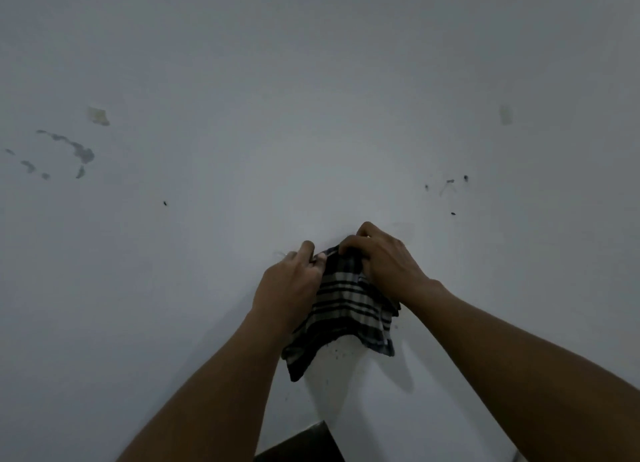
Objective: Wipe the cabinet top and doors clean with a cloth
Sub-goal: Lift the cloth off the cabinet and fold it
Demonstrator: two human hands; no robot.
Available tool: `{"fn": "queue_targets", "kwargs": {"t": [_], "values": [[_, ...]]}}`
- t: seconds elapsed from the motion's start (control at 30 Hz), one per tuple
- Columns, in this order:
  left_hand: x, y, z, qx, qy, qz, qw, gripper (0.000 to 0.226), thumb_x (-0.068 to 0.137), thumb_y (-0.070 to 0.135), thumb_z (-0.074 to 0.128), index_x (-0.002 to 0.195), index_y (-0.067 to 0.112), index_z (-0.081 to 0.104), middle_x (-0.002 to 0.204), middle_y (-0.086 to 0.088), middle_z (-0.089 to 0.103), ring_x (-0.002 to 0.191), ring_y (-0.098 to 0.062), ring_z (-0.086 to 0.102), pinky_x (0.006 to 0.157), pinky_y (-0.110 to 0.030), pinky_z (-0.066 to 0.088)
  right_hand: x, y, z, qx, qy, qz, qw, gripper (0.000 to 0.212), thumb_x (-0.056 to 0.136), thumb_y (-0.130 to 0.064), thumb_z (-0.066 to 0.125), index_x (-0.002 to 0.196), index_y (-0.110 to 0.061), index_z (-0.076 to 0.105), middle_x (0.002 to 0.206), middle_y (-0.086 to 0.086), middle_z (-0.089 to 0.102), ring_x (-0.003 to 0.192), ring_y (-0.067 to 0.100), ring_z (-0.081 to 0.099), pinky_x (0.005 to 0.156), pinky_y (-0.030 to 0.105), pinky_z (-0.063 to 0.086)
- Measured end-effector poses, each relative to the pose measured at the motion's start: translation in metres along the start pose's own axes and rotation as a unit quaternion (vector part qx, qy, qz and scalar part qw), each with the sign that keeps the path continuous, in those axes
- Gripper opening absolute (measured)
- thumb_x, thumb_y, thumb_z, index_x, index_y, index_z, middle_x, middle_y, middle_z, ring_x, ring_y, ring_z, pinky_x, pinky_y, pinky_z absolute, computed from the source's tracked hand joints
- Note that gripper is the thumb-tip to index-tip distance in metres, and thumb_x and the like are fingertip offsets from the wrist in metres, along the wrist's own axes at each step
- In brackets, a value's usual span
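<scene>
Wall point(311, 80), pale and dimly lit, filling nearly the whole view, marked with chipped patches of paint point(74, 151) at the left, a small torn scrap point(98, 115) just above them, a faint smudge point(506, 115) at the upper right, and scattered dark specks point(450, 182) lower on the right. Two bare forearms reaching up from the bottom corners and meeting near the middle. Dark corner of a flat surface point(304, 444) at the bottom edge between the forearms, too little showing to say what it belongs to. Cloth point(346, 309), checked in dark and light stripes, held up in front of the wall between both hands, bunched at the top and hanging loose below with two ragged corners pointing down. Left hand point(291, 288) closed on the cloth's upper left edge, thumb and fingers pinching the fabric. Right hand point(381, 260) curled over the upper right edge, fingers gripping the fold from above. Hands close together, almost touching at the top of the cloth. Tiny dark flecks point(334, 352) on the wall just under the hanging fabric.
</scene>
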State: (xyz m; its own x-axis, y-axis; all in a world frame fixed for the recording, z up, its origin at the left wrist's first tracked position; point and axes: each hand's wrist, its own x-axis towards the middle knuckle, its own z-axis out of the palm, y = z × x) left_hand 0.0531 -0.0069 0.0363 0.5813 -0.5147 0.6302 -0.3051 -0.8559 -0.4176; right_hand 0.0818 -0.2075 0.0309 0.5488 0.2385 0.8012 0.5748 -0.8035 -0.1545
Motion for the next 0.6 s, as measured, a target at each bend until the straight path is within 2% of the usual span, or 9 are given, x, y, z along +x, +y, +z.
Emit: {"fn": "queue_targets", "kwargs": {"t": [0.07, 0.1, 0.23, 0.33, 0.43, 0.5, 0.6], "values": [[-0.002, -0.001, 0.009, -0.012, 0.011, 0.008, 1.0, 0.054, 0.081, 0.008, 0.078, 0.132, 0.002, 0.061, 0.105, -0.014, 0.056, 0.075, -0.031, 0.063, 0.046, -0.037, 0.051, -0.001, 0.003, 0.011, 0.035, 0.039, 0.013, 0.999, 0.034, 0.086, -0.003, 0.048, 0.103, -0.022, 0.069, 0.1, 0.003, 0.055, 0.079, 0.026, 0.057, 0.068, 0.035, 0.049], [-0.004, 0.0, 0.015, -0.017, 0.006, 0.009, 1.0, 0.053, 0.082, 0.007, 0.077, 0.132, 0.002, 0.061, 0.105, -0.015, 0.056, 0.075, -0.031, 0.063, 0.045, -0.037, 0.05, -0.003, 0.005, 0.018, 0.046, 0.053, 0.024, 0.997, 0.032, 0.084, -0.001, 0.047, 0.098, -0.021, 0.069, 0.098, 0.003, 0.055, 0.077, 0.026, 0.057, 0.067, 0.035, 0.048], [-0.008, 0.014, 0.024, -0.058, -0.002, -0.001, 0.998, 0.049, 0.096, 0.009, 0.057, 0.144, 0.003, 0.05, 0.12, -0.016, 0.051, 0.092, -0.035, 0.062, 0.059, -0.042, 0.054, -0.012, 0.01, 0.035, 0.091, 0.088, 0.08, 0.989, 0.032, 0.084, 0.004, 0.049, 0.092, -0.019, 0.07, 0.093, -0.001, 0.053, 0.077, 0.02, 0.054, 0.066, 0.029, 0.04], [-0.011, 0.026, 0.028, -0.09, -0.021, -0.046, 0.995, 0.055, 0.099, 0.016, 0.052, 0.152, 0.011, 0.041, 0.127, -0.011, 0.046, 0.095, -0.033, 0.062, 0.07, -0.041, 0.053, -0.019, 0.007, 0.039, 0.148, 0.11, 0.128, 0.975, 0.038, 0.084, 0.005, 0.049, 0.097, -0.02, 0.073, 0.097, 0.002, 0.06, 0.086, 0.018, 0.058, 0.077, 0.029, 0.047], [-0.014, 0.039, 0.031, -0.136, -0.042, -0.094, 0.985, 0.054, 0.099, 0.019, 0.052, 0.152, 0.017, 0.041, 0.12, -0.008, 0.047, 0.089, -0.031, 0.062, 0.067, -0.035, 0.045, -0.035, 0.0, 0.046, 0.204, 0.125, 0.191, 0.952, 0.042, 0.089, 0.006, 0.048, 0.107, -0.023, 0.073, 0.109, 0.005, 0.067, 0.1, 0.016, 0.061, 0.089, 0.022, 0.047], [-0.015, 0.046, 0.03, -0.163, -0.048, -0.116, 0.979, 0.052, 0.1, 0.021, 0.051, 0.151, 0.02, 0.044, 0.114, -0.007, 0.05, 0.088, -0.031, 0.062, 0.066, -0.036, 0.046, -0.044, -0.006, 0.05, 0.229, 0.124, 0.221, 0.94, 0.044, 0.093, 0.003, 0.048, 0.115, -0.027, 0.071, 0.115, 0.003, 0.068, 0.105, 0.016, 0.062, 0.096, 0.028, 0.051], [-0.018, 0.05, 0.022, -0.205, -0.085, -0.131, 0.966, 0.052, 0.1, 0.024, 0.049, 0.151, 0.02, 0.044, 0.118, -0.008, 0.049, 0.102, -0.03, 0.059, 0.079, -0.041, 0.053, -0.052, -0.017, 0.047, 0.249, 0.105, 0.255, 0.929, 0.048, 0.095, 0.001, 0.046, 0.127, -0.029, 0.067, 0.125, 0.003, 0.066, 0.114, 0.016, 0.06, 0.105, 0.032, 0.048]]}}
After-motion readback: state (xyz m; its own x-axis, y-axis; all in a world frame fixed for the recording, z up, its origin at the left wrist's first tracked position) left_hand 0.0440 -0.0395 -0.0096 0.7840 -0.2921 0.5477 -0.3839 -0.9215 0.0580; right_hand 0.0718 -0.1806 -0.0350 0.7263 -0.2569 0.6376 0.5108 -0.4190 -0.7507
